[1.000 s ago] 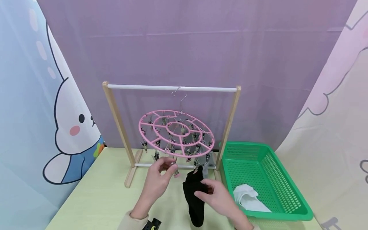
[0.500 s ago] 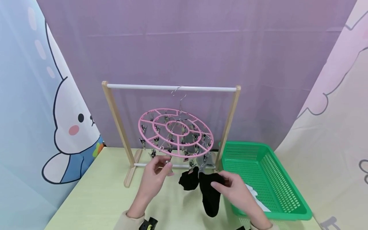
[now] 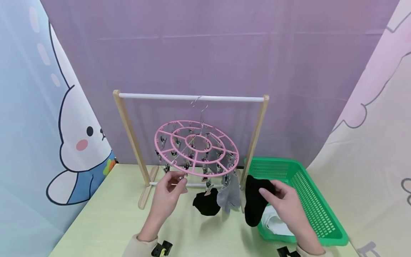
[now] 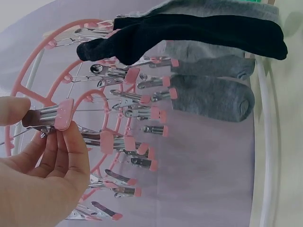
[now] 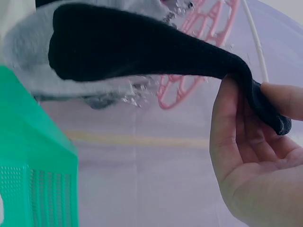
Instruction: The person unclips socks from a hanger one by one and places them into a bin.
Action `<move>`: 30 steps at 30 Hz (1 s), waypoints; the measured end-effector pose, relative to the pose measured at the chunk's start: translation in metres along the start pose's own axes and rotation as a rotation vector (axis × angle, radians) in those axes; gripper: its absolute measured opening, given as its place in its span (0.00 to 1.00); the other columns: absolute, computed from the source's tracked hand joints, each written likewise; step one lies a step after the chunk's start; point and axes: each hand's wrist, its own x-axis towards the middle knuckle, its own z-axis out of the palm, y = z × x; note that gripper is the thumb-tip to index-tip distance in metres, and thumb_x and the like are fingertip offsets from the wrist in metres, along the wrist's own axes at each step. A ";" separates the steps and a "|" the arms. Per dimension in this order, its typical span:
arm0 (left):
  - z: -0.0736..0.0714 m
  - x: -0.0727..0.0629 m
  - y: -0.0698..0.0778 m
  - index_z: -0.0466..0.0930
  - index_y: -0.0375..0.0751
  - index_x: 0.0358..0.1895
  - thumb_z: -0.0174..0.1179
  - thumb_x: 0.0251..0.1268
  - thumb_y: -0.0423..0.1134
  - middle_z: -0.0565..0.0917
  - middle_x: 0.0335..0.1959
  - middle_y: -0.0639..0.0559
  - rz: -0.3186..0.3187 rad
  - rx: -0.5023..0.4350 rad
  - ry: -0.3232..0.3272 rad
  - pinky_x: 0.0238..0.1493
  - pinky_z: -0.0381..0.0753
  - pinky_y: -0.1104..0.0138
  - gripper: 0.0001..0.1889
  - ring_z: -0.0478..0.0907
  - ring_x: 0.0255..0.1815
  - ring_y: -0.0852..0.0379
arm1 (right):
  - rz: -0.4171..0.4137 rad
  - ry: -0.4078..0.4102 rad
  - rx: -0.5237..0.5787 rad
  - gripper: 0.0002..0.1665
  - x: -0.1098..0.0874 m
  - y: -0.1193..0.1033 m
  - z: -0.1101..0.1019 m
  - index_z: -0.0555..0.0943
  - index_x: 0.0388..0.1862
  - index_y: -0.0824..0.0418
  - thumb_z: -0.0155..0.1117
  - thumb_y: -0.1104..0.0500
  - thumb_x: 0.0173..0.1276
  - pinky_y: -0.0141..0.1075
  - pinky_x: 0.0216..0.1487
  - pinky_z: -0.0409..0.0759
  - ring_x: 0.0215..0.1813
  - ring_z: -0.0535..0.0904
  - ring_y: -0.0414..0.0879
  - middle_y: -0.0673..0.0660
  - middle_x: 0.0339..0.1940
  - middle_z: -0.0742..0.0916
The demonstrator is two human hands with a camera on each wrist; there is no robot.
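Note:
My left hand (image 3: 166,195) pinches a metal clip (image 4: 49,116) with pink tips between thumb and fingers, at the front rim of the round pink hanger (image 3: 156,141). Nothing shows between that clip's tips in the left wrist view. A black sock (image 3: 255,201) hangs from my right hand (image 3: 287,201), its top edge between thumb and fingers, beside the green basket. Another black sock (image 3: 207,204) hangs from a front clip, bunched up as seen from the head. Just right of it hangs a grey sock (image 3: 229,192); more grey socks (image 4: 213,97) show in the left wrist view.
A rack with wooden posts (image 3: 132,139) and a white top bar (image 3: 160,96) carries the hanger. Several other clips dangle below the rings. The green basket (image 3: 334,228) on the right holds white cloth (image 3: 276,223).
My right hand has moved right with the black sock, away from the hanging one. The left hand has shifted slightly left with its clip, and the hanger has turned a little.

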 end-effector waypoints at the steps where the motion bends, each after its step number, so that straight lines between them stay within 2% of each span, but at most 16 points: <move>1: -0.001 0.000 0.000 0.79 0.32 0.54 0.62 0.72 0.32 0.81 0.43 0.40 -0.003 0.004 0.003 0.41 0.87 0.64 0.12 0.84 0.37 0.52 | 0.009 0.013 -0.006 0.17 0.001 -0.001 -0.003 0.76 0.34 0.65 0.70 0.54 0.71 0.35 0.28 0.68 0.26 0.67 0.46 0.54 0.23 0.70; 5: -0.003 0.002 0.001 0.79 0.33 0.53 0.62 0.72 0.33 0.81 0.43 0.41 -0.014 0.015 0.012 0.42 0.87 0.65 0.12 0.84 0.37 0.51 | 0.053 0.059 -0.017 0.20 0.002 -0.001 -0.015 0.80 0.49 0.69 0.69 0.52 0.72 0.34 0.31 0.71 0.31 0.70 0.45 0.53 0.27 0.75; 8: -0.006 0.004 0.000 0.79 0.33 0.54 0.62 0.72 0.32 0.81 0.42 0.40 -0.020 0.022 0.017 0.42 0.87 0.64 0.12 0.83 0.38 0.52 | 0.056 0.100 -0.011 0.20 0.003 0.001 -0.022 0.81 0.51 0.68 0.69 0.53 0.72 0.34 0.32 0.74 0.32 0.72 0.45 0.51 0.29 0.79; 10: -0.007 0.004 -0.001 0.79 0.33 0.54 0.61 0.72 0.32 0.81 0.42 0.40 -0.021 0.020 0.018 0.42 0.87 0.64 0.12 0.83 0.38 0.52 | 0.044 0.128 -0.003 0.17 0.003 0.004 -0.026 0.81 0.48 0.68 0.70 0.54 0.72 0.34 0.32 0.74 0.32 0.73 0.45 0.51 0.28 0.80; 13: -0.009 0.005 -0.001 0.79 0.31 0.54 0.61 0.72 0.31 0.81 0.42 0.40 -0.024 0.025 0.024 0.42 0.87 0.64 0.12 0.83 0.38 0.53 | 0.050 0.143 -0.023 0.18 0.004 0.010 -0.031 0.82 0.49 0.67 0.69 0.53 0.72 0.32 0.35 0.77 0.34 0.77 0.43 0.50 0.32 0.84; 18: -0.011 0.005 -0.002 0.78 0.30 0.54 0.61 0.72 0.31 0.81 0.42 0.40 -0.015 0.022 0.045 0.41 0.87 0.64 0.12 0.83 0.38 0.51 | 0.124 0.075 -0.089 0.20 0.002 0.029 -0.032 0.82 0.49 0.67 0.68 0.50 0.73 0.33 0.36 0.79 0.36 0.79 0.43 0.54 0.34 0.85; 22: -0.012 0.005 -0.003 0.78 0.30 0.54 0.62 0.72 0.32 0.80 0.41 0.39 -0.005 0.020 0.049 0.41 0.87 0.64 0.12 0.83 0.38 0.50 | 0.192 0.032 -0.130 0.18 0.002 0.047 -0.031 0.82 0.48 0.67 0.67 0.52 0.74 0.35 0.35 0.79 0.35 0.79 0.45 0.57 0.33 0.85; 27: -0.013 0.005 -0.006 0.79 0.32 0.55 0.62 0.73 0.33 0.80 0.41 0.40 -0.020 0.028 0.047 0.42 0.87 0.62 0.13 0.83 0.39 0.47 | 0.224 0.022 -0.282 0.14 0.003 0.067 -0.036 0.82 0.48 0.69 0.65 0.58 0.74 0.37 0.33 0.76 0.34 0.79 0.47 0.57 0.34 0.86; 30: -0.013 0.005 -0.007 0.79 0.33 0.56 0.62 0.73 0.33 0.80 0.41 0.40 -0.027 0.029 0.048 0.42 0.87 0.64 0.13 0.83 0.39 0.46 | 0.228 0.012 -0.386 0.17 0.004 0.077 -0.042 0.81 0.51 0.73 0.65 0.59 0.73 0.41 0.34 0.77 0.36 0.81 0.50 0.61 0.36 0.87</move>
